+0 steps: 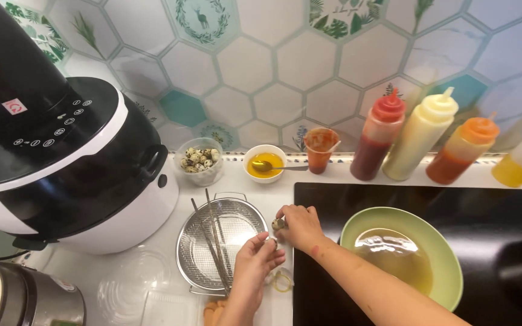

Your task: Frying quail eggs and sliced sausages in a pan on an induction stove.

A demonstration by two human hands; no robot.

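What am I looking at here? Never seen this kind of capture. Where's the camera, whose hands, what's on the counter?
There is no robot. One camera sits on a person's head and looks down at their own bare hands over a kitchen counter.

The right hand holds a small speckled egg at its fingertips. The left hand pinches something tiny beside it; I cannot tell what.

Under the hands stands a round metal strainer basket with long tongs laid across it. To the right is a green bowl of clear yellowish liquid on a black cooktop.

At the back: a clear cup of speckled eggs, a small bowl of yellow sauce with a spoon, and four squeeze bottles. On the left stands a large black-and-white cooking appliance.
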